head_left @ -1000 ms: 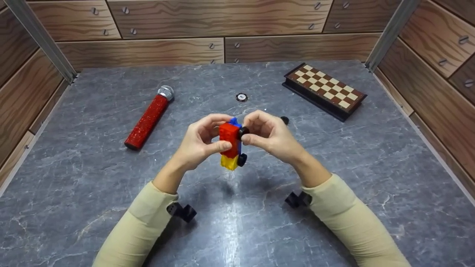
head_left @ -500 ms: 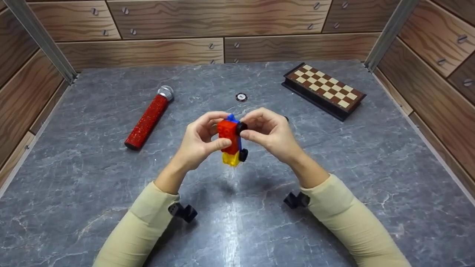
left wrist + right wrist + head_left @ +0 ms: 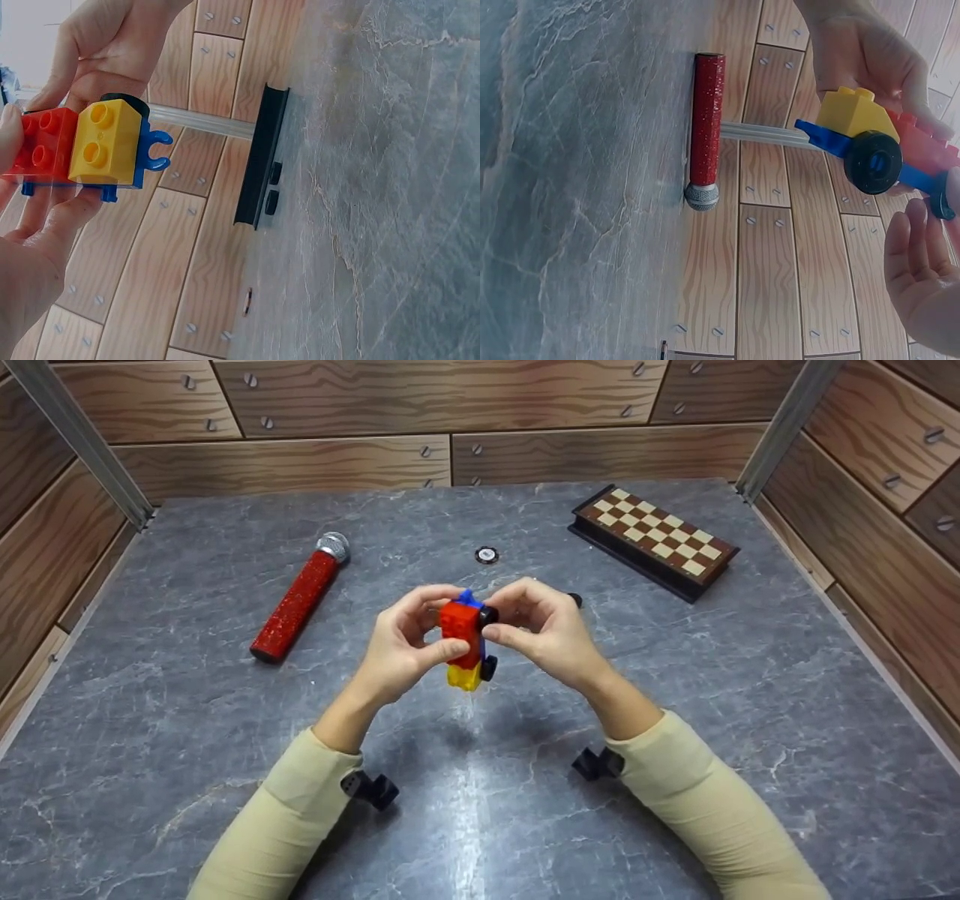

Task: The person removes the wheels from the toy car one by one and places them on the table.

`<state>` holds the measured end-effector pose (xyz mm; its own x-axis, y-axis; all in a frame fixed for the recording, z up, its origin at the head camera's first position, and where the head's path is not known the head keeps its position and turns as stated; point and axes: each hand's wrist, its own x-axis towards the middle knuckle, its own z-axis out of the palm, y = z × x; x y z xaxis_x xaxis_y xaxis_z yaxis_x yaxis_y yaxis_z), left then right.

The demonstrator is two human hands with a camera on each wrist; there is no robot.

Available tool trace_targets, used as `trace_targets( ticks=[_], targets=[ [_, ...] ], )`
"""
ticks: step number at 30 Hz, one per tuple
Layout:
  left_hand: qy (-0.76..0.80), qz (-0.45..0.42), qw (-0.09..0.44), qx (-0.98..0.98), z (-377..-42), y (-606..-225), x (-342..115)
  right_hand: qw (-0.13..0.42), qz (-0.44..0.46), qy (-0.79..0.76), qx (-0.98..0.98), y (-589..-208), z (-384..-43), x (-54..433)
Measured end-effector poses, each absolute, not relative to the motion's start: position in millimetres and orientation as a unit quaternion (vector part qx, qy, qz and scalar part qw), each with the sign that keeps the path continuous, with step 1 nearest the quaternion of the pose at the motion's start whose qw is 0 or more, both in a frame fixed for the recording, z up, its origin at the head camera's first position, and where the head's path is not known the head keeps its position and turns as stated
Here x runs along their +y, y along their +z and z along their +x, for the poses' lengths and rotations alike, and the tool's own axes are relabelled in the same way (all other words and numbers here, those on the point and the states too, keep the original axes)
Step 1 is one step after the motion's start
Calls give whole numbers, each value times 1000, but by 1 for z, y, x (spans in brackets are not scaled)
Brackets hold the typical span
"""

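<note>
A toy brick car [image 3: 459,624] is held up over the table between both hands, one end raised. It has red bricks, a yellow brick [image 3: 105,142] and a blue base with a hook [image 3: 156,151]. My left hand [image 3: 397,641] grips its red part, thumb across the studs. With thumb and fingers, my right hand [image 3: 551,634] pinches a black wheel [image 3: 487,616] at the car's upper right. Another wheel [image 3: 873,163] sits on the same side by the yellow brick. Facing the left wrist camera, the base shows bare blue pegs [image 3: 109,194].
Two loose black wheels [image 3: 274,187] lie on the table near the folded chessboard box [image 3: 652,544], at the back right. A poker chip [image 3: 487,555] lies beyond the hands. To the left is a red glittery microphone [image 3: 298,604]. Wood-patterned walls [image 3: 337,461] border the grey table.
The car has risen slightly and shifted a little left, its yellow end moving up. Both hands keep their hold, and the right hand has moved slightly left with the car.
</note>
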<state>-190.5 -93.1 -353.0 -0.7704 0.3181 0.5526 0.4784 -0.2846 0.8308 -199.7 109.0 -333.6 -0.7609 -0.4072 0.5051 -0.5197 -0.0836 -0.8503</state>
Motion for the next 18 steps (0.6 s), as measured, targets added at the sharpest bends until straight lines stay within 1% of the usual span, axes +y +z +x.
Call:
trace_targets(
  ticks=[5, 18],
  targets=[
    [-720, -339, 61, -603, -190, -353, -93, 59, 349, 636, -686, -334, -200, 109],
    [-709, -349, 61, -609, -191, -353, -93, 68, 346, 636, -687, -334, -198, 107]
  ],
)
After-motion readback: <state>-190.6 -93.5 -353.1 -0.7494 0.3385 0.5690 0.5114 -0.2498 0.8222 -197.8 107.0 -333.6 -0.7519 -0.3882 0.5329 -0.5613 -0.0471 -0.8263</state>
